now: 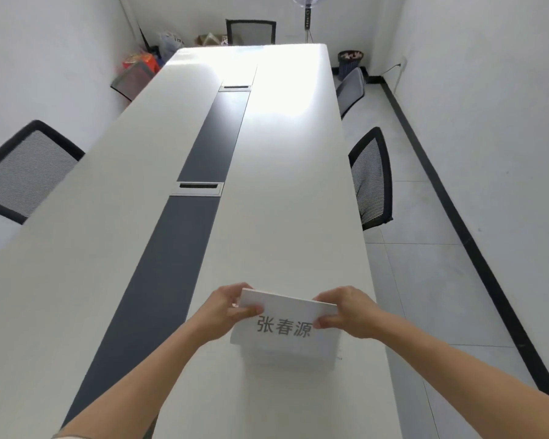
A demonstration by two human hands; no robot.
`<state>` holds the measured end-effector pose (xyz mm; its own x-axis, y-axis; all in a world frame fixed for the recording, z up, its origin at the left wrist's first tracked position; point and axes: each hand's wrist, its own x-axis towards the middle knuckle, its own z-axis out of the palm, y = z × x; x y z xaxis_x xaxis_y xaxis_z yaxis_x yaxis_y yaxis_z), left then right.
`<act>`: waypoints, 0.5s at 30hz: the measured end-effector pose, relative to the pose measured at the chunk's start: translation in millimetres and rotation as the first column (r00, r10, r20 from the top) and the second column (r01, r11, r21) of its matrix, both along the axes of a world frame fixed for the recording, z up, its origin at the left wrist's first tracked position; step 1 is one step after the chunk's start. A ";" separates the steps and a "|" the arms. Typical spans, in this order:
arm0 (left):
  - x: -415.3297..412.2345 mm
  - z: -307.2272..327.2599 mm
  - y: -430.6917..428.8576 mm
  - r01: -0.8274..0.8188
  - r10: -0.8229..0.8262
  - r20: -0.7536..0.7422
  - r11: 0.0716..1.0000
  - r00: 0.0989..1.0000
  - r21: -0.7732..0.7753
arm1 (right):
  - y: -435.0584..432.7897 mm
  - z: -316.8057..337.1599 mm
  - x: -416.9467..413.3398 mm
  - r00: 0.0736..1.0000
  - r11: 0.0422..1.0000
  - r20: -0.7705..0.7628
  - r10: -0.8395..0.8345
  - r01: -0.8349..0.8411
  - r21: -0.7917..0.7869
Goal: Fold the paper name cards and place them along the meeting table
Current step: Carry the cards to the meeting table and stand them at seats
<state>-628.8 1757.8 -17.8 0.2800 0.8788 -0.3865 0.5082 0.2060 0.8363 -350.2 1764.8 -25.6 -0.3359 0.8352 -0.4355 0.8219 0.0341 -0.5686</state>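
A white paper name card (286,340) with grey printed characters is held over the near right part of the long white meeting table (114,236). The card is folded, its crease along the top edge and the printed side facing me. My left hand (227,307) pinches the card's upper left corner. My right hand (346,312) pinches its upper right corner. The card's lower edge sits at or just above the table top; I cannot tell whether it touches. No other card shows on the table.
A dark grey strip (203,160) with two cable hatches runs down the table's middle. Mesh chairs stand at the left (26,172), the right (373,179) and the far end (251,31). A bin (349,61), a fan (308,14) and boxes (140,63) are at the back.
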 end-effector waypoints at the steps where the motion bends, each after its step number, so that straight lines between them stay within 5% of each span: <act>1: -1.5 6.9 -0.7 -0.035 0.035 0.040 0.999 0.999 0.001 | 4.2 7.0 1.2 0.999 1.000 -0.042 -0.002 0.003 0.012; 8: -35.9 35.7 1.7 -0.420 0.397 0.184 0.901 0.899 0.109 | 44.5 52.3 -38.7 0.988 0.997 -0.139 0.066 -0.061 0.039; 12: -89.5 8.2 11.5 -0.588 0.608 -0.008 0.771 0.794 0.244 | 71.3 50.5 -77.0 0.997 0.995 -0.067 0.044 -0.038 0.092; 15: -140.5 -28.5 9.4 -0.588 0.645 -0.228 0.761 0.729 0.273 | 89.5 41.8 -117.6 1.000 0.993 0.000 0.015 -0.015 0.115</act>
<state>-769.3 1767.2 -46.3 -0.4479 0.8747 -0.1854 0.5414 0.4303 0.7223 -467.8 1854.3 16.2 -0.3492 0.8747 -0.3360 0.8201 0.1119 -0.5611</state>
